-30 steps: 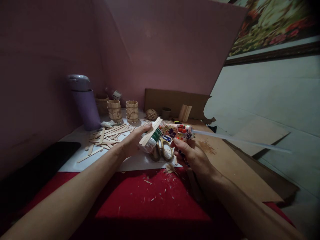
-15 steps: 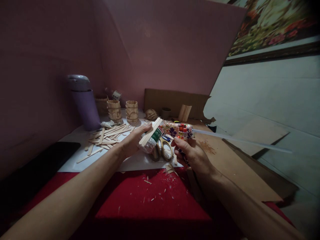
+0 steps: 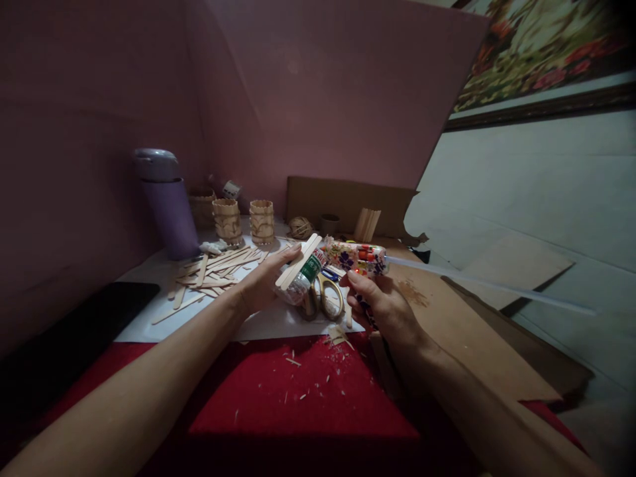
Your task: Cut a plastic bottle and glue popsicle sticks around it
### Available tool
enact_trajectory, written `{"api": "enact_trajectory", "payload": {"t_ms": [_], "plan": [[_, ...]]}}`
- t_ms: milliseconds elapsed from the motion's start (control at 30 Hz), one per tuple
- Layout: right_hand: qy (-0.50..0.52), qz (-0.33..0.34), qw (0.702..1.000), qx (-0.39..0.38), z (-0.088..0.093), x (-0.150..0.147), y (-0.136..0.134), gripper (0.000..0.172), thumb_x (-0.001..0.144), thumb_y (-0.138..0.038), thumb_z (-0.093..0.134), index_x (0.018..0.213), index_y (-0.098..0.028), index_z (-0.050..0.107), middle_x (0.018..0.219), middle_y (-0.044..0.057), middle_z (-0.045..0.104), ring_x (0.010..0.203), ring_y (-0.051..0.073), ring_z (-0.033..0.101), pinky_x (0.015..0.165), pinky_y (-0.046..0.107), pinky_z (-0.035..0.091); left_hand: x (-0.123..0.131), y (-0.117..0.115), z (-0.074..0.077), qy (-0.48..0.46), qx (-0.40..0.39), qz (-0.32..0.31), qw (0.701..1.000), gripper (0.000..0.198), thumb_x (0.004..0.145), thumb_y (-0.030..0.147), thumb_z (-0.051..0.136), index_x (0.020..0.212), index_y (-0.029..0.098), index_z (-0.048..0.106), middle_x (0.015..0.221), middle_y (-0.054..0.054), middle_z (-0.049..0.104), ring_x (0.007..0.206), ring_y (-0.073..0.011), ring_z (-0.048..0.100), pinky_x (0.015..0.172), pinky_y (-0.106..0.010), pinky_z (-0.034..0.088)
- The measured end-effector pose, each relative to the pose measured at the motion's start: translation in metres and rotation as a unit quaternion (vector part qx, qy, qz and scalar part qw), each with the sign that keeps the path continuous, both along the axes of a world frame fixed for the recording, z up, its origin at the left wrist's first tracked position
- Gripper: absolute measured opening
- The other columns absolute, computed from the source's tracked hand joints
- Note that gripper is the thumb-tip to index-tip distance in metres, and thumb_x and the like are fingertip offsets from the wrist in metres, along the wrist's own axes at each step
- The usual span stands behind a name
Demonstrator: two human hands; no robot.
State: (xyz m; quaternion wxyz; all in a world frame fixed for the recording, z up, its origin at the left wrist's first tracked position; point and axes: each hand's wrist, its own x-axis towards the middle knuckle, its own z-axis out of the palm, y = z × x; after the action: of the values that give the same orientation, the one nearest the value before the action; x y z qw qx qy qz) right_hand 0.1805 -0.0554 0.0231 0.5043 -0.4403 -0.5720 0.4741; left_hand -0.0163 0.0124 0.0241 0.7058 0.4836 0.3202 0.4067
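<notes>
Two wooden sticks point(image 3: 299, 262) lay side by side along a clear plastic bottle point(image 3: 305, 275), whose green label was bare beside them. The left hand point(image 3: 263, 278) gripped the bottle; the right hand point(image 3: 375, 298) was wrapped around the handle of a floral glue gun point(image 3: 348, 256). Loose sticks point(image 3: 221, 271) lay unused; two stick-clad cups point(image 3: 262, 222) behind appeared complete.

The left hand point(image 3: 265, 278) and right hand point(image 3: 380, 303) are bare, as are the left forearm point(image 3: 169, 364) and right forearm point(image 3: 481, 411) where they show. Both forearms look smooth, broad toward the view's edge and narrowing to slim wrists. The nails are too small to make out.
</notes>
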Motion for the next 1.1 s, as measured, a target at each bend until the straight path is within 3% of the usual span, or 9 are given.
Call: {"api": "enact_trajectory", "payload": {"t_ms": [433, 667, 867, 1033, 1100], "plan": [[-0.028, 0.020, 0.999, 0.009, -0.010, 0.006, 0.004, 0.041, 0.089, -0.058, 0.057, 0.080, -0.018, 0.061, 0.052, -0.005, 0.046, 0.039, 0.008, 0.037, 0.038, 0.024, 0.025, -0.002, 0.000, 0.002, -0.039, -0.019, 0.008, 0.999, 0.037, 0.091, 0.045, 0.056, 0.101, 0.011, 0.066, 0.072, -0.009, 0.066, 0.051, -0.0173, 0.061, 0.048, -0.029, 0.052], [0.004, 0.001, 1.000, 0.024, -0.001, 0.000, -0.005, 0.047, 0.089, -0.057, 0.057, 0.063, -0.018, 0.053, 0.049, -0.004, 0.042, 0.040, 0.008, 0.038, 0.040, 0.024, 0.025, 0.000, -0.002, 0.003, -0.028, -0.030, 0.015, 0.999, 0.034, 0.094, 0.042, 0.050, 0.097, 0.011, 0.064, 0.069, -0.009, 0.066, 0.048, -0.0185, 0.062, 0.042, -0.029, 0.051], [0.069, -0.007, 0.995, 0.073, 0.011, -0.003, -0.011, 0.037, 0.086, -0.053, 0.060, 0.086, -0.017, 0.064, 0.055, -0.005, 0.046, 0.042, 0.009, 0.038, 0.041, 0.024, 0.026, 0.000, 0.001, -0.001, -0.034, -0.079, -0.025, 0.996, 0.043, 0.096, 0.048, 0.045, 0.093, 0.009, 0.063, 0.068, -0.012, 0.068, 0.051, -0.0213, 0.065, 0.045, -0.031, 0.053], [0.043, -0.058, 0.990, 0.118, 0.029, 0.030, -0.009, 0.043, 0.081, -0.060, 0.066, 0.090, -0.019, 0.064, 0.062, -0.003, 0.052, 0.046, 0.010, 0.042, 0.040, 0.023, 0.028, -0.009, 0.007, 0.004, -0.092, -0.042, 0.008, 0.995, 0.043, 0.092, 0.048, 0.055, 0.111, 0.010, 0.061, 0.079, -0.013, 0.071, 0.056, -0.0213, 0.067, 0.049, -0.034, 0.056], [-0.008, -0.084, 0.990, 0.117, 0.032, 0.054, -0.007, 0.047, 0.077, -0.066, 0.067, 0.082, -0.020, 0.061, 0.066, -0.002, 0.053, 0.048, 0.010, 0.041, 0.042, 0.023, 0.029, -0.014, 0.010, 0.007, -0.101, -0.029, 0.034, 0.994, 0.045, 0.092, 0.047, 0.055, 0.117, 0.011, 0.060, 0.080, -0.013, 0.072, 0.057, -0.0218, 0.068, 0.050, -0.034, 0.057]]}}
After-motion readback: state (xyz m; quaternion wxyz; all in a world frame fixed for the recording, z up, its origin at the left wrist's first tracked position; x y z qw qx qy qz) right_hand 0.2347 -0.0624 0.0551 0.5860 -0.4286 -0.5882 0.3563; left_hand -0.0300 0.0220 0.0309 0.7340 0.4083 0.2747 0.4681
